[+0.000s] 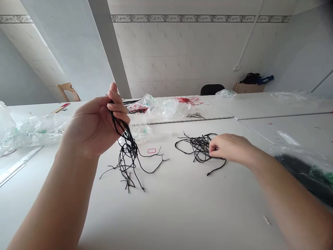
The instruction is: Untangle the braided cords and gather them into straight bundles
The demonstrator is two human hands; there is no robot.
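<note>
My left hand (101,119) is raised at the left, its fingers curled round a bundle of black braided cords (128,144). The cords hang down in loops, and their frayed, knotted ends spread over the white table. To the right lies a tangled pile of black cords (199,147). My right hand (229,149) is at the right side of this pile, fingertips pinched together on a cord there. The exact strand between the fingertips is hidden by the hand.
Across the white table (177,215) lie clear plastic bags (148,102), red cords (189,100) and scissors (195,115). At the left is a metal ruler (20,166). A plastic bag with black contents (304,173) lies by my right forearm.
</note>
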